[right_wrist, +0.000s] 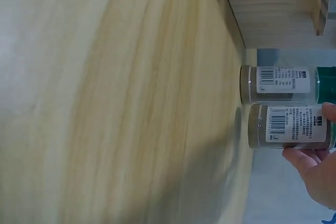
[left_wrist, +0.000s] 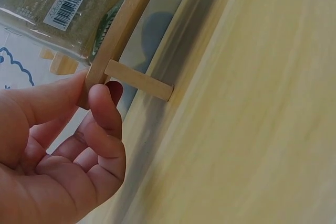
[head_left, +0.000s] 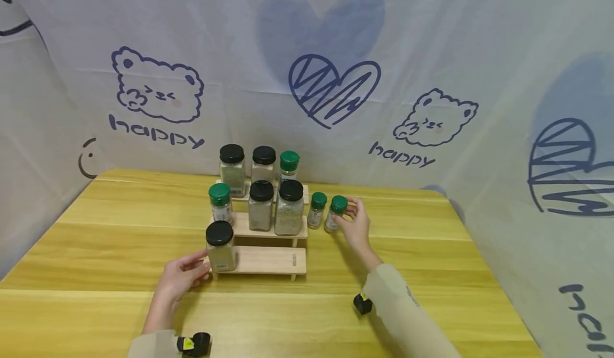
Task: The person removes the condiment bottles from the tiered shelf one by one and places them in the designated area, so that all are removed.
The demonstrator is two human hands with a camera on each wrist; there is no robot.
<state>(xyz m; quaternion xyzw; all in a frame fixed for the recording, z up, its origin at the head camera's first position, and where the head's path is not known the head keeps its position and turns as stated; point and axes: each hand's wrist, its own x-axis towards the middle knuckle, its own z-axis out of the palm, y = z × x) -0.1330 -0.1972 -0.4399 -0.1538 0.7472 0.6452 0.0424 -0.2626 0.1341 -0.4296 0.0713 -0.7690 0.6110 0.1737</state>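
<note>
Head view: one rack (head_left: 268, 260), pale wood, three stepped shelves, short legs, on a yellow wood-grain tabletop (head_left: 422, 299). Top shelf: left black-lidded jar (head_left: 233, 179), middle black-lidded jar (head_left: 263, 170), green-topped jar (head_left: 289, 176) at right. Middle shelf: round green-lidded jar (head_left: 221, 210) at left, then two tall clear jars with black lids, the speckled jar (head_left: 289, 217) and the grey-toned jar (head_left: 260, 214) to its left. Bottom shelf: square-sided jar (head_left: 222, 257), black lid, at the left end. Right of the rack, two small cylinders with ribbed green caps: neighbouring jar (head_left: 315, 217) and, farther right, held jar (head_left: 331, 222), pinched between thumb and fingers of the right hand (head_left: 356, 226). Left hand (head_left: 179, 277) at the bottom shelf's left end. Behind: pale cloth (head_left: 249, 107), blue hearts and line-drawn bears

Left wrist view: thumb and forefinger pinch the smooth, square-edged shelf end beside a squared leg; remaining fingers curled. Above, the square-sided jar, glossy, rounded corners, brownish powder, white barcode label

Right wrist view: held jar just beside its neighbour, both clear-walled, brown-filled, white-labelled with barcodes; fingertips near the cap. Whether its base touches the tabletop cannot be told
</note>
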